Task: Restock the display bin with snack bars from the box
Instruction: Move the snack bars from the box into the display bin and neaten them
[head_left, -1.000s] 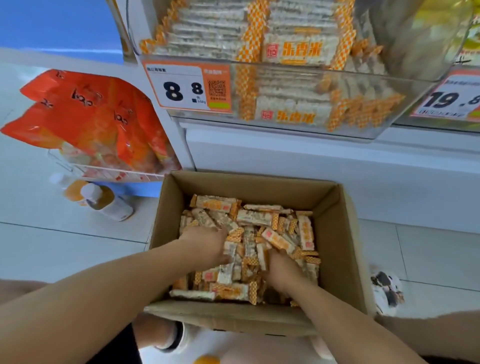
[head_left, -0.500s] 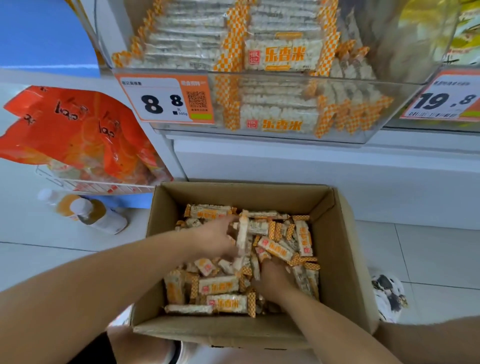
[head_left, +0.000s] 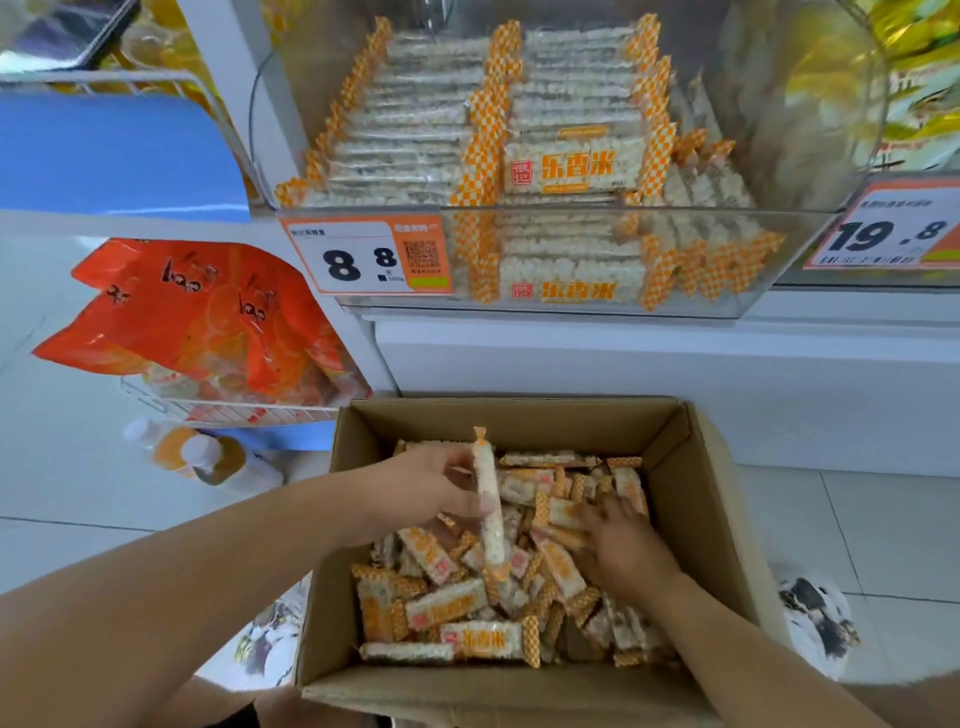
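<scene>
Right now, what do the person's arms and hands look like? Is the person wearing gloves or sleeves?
No gloves and no sleeves. Both forearms are bare as far up as the picture shows. The left hand and the right hand are bare too, with no watch, bracelet or ring that I can see. The fingers are blurry, so tiny details can't be told.

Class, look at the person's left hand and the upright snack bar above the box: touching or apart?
Touching. The head view shows the left hand pinching the snack bar near its upper half.
</scene>
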